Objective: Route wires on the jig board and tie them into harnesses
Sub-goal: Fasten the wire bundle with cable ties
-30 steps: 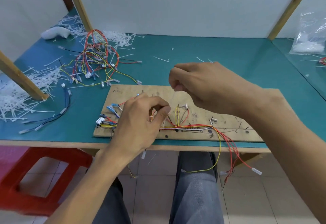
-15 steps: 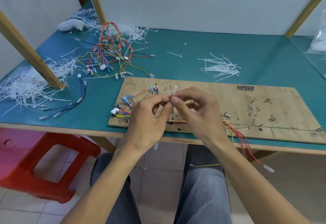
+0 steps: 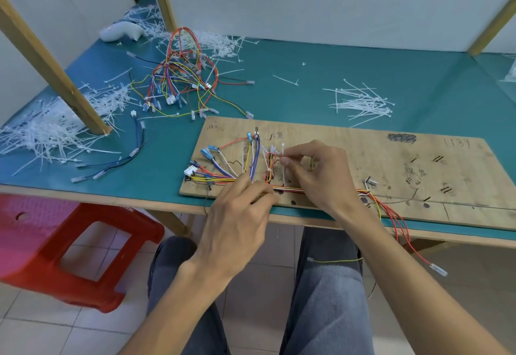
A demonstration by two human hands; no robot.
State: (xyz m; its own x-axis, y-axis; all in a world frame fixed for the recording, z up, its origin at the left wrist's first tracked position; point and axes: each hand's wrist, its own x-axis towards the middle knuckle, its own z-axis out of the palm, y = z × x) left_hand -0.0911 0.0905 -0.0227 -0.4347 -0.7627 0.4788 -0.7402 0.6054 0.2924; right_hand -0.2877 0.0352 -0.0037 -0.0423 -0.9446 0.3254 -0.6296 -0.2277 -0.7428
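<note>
Wires lie spread on the jig board, at its 9 o'clock end. Left hand grips them; right hand pinches a white tie. Tying looks barely begun.

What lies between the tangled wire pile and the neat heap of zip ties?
Just one stray zip tie on bare teal mat, per the head view.

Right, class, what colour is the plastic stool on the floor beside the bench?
Red; the red plastic stool shows lower left in the head view.
</note>
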